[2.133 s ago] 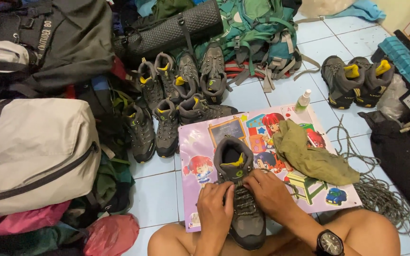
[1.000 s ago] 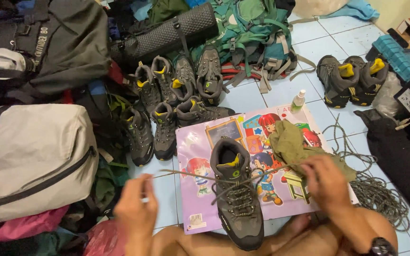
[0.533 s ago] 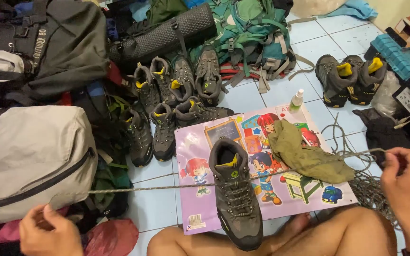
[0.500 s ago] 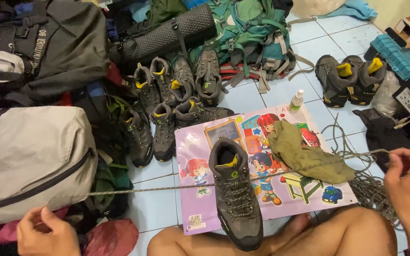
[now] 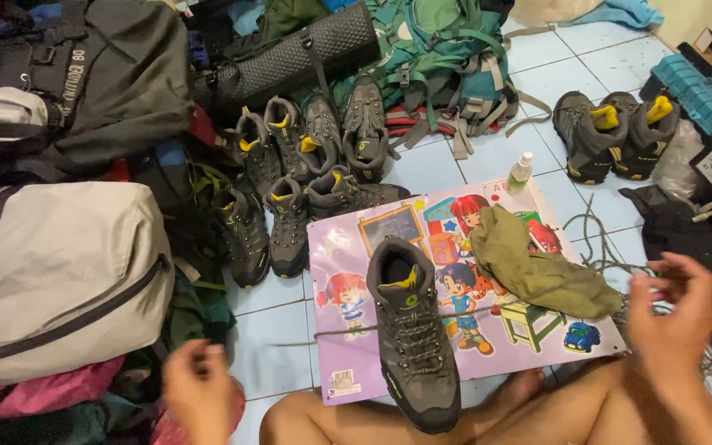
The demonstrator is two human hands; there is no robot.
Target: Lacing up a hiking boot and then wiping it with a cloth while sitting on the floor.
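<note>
Blue floor tiles (image 5: 282, 330), hemmed in by bags and footwear, carry a bright cartoon-printed mat (image 5: 348, 247), and on that mat stands a grey hiking boot (image 5: 412, 330), toe toward the person and heel resting against bare legs. A grey lace (image 5: 331, 332) runs through its upper eyelets and trails left across the mat onto the tile; its right-hand run is hard to follow past the boot. The left hand (image 5: 199, 394) is blurred, fingers loosely curled, and I cannot tell whether it has the lace end. The right hand (image 5: 673, 309) hovers half open with fingers spread; a thin strand may cross them, but any grip is unclear. An olive cloth (image 5: 541, 268) lies just beside the boot, with a coil of rope (image 5: 620, 268) near the right hand, a small spray bottle (image 5: 522, 171) at the mat's far edge and rows of similar boots (image 5: 306, 181) beyond. As I judge it, the lace could slip unevenly or pull out of an eyelet if one end goes slack, and the free end on the right could snag in the rope or drag the cloth along.
</note>
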